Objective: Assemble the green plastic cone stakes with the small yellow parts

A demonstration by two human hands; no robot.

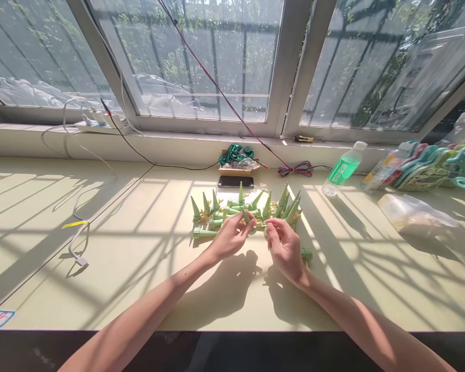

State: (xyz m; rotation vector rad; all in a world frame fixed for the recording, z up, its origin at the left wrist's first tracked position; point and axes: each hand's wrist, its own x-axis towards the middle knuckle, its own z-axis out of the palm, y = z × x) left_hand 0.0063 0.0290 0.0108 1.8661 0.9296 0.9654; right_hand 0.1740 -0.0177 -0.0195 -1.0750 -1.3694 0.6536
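My left hand (pixel 229 238) is closed in a pinch on a small green cone-shaped part (pixel 246 215), held just above the table. My right hand (pixel 284 247) is a little to its right, fingers curled and pinched on something small I cannot make out. Both hands hover at the near edge of a pile of green cone parts (pixel 244 209), several standing upright and several lying flat, with small yellow pieces among them. One short green piece (pixel 307 253) lies alone by my right wrist.
A black phone (pixel 235 181) and a box of green items (pixel 237 157) lie behind the pile. A green-labelled bottle (pixel 343 169), coloured hangers (pixel 430 165) and a plastic bag (pixel 414 214) sit right. White cables (pixel 77 227) trail left. The pale table (pixel 139 289) ends at a windowsill.
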